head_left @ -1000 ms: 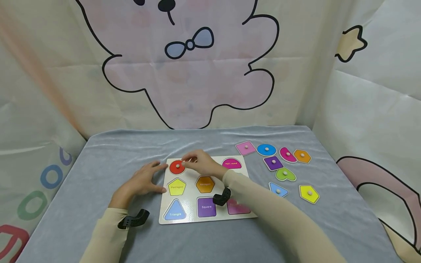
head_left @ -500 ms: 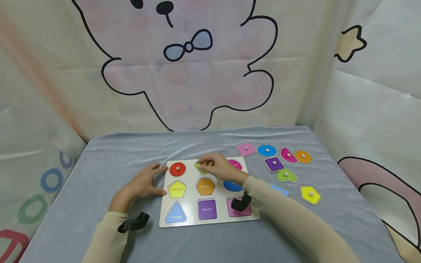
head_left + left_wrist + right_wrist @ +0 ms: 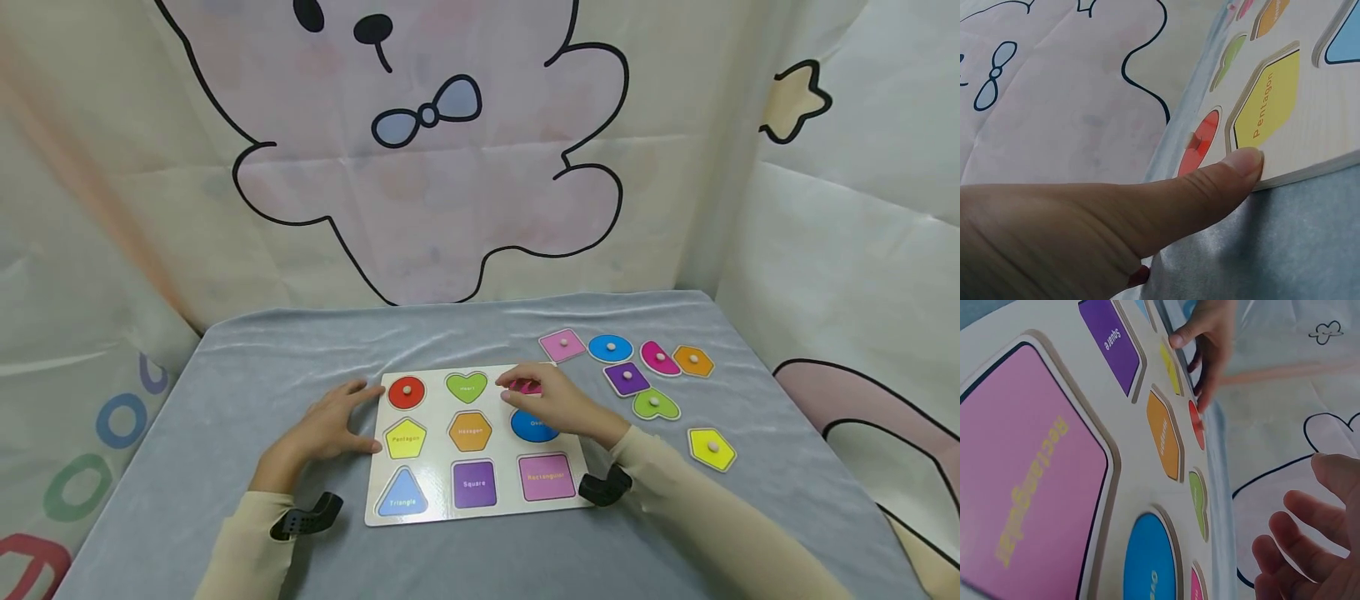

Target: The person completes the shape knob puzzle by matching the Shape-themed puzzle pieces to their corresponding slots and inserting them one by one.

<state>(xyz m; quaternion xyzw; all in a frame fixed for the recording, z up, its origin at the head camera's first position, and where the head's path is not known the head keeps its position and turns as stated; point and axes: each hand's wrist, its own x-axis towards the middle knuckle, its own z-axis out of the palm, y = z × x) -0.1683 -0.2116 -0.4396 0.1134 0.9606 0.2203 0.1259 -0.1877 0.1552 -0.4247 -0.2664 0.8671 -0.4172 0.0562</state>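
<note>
A white shape puzzle board (image 3: 439, 496) lies on the grey cloth. Its top-left recess holds a red circle piece (image 3: 407, 400) with a small knob; the other recesses show printed shapes and words. At the board's left edge, my left hand (image 3: 321, 429) rests with thumb and fingers spread. The left wrist view shows its thumb (image 3: 1210, 184) at the edge beside the yellow pentagon recess (image 3: 1272, 94). My right hand (image 3: 566, 406) is over the upper right of the board, partly covering the half round recess. Its fingers (image 3: 1310, 547) are loosely bent, with nothing between them.
Loose knobbed pieces lie right of the board: a pink rectangle (image 3: 562, 350), blue oval (image 3: 600, 350), purple square (image 3: 618, 382), magenta half round (image 3: 654, 357), orange hexagon (image 3: 686, 358), green heart (image 3: 648, 408) and yellow pentagon (image 3: 705, 442). A printed curtain (image 3: 420, 217) hangs behind the table.
My right hand has moved right from beside the red circle, past the heart recess, to the half round recess. The left hand stays at the board's edge.
</note>
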